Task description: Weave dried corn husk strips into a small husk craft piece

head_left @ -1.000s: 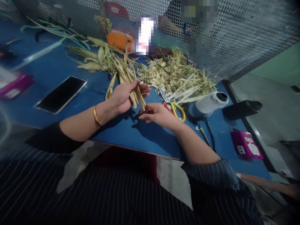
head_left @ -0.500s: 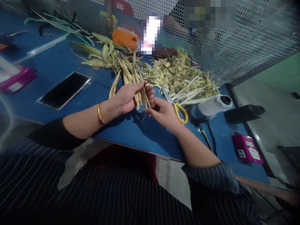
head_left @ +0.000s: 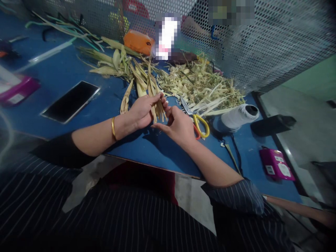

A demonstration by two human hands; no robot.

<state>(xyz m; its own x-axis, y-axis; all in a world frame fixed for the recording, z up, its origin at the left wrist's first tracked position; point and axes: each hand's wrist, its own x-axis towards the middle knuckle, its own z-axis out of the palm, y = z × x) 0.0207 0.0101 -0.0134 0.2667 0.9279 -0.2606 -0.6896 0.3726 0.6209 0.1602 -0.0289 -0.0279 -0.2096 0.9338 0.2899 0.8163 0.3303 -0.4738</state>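
My left hand [head_left: 143, 110] is closed around a bunch of dried corn husks [head_left: 157, 113], its thumb lying across them. Their cut ends point down toward me, and the longer leaves reach up past the fingers. My right hand [head_left: 180, 126] is close beside these ends, its fingers curled in and the thumb stretched out below the husks. Whatever its fingers may hold is hidden. Just beyond the right hand lie scissors [head_left: 201, 126] with yellow and red handles, blades pointing at a heap of shredded husk [head_left: 199, 84]. More loose husks [head_left: 115, 64] lie behind my left hand.
On the blue table [head_left: 162, 150] are a phone [head_left: 70, 101], a cone of white thread [head_left: 240, 117], a black cylinder [head_left: 273, 125] and a magenta box [head_left: 277, 163]. An orange packet [head_left: 139, 42] sits near the perforated metal screen [head_left: 262, 45]. Behind the screen, a person is partly visible.
My right thumb has slid left and spread away from the fingers, under the husk ends. The scissors' red handle has come into view. My left hand keeps its hold.
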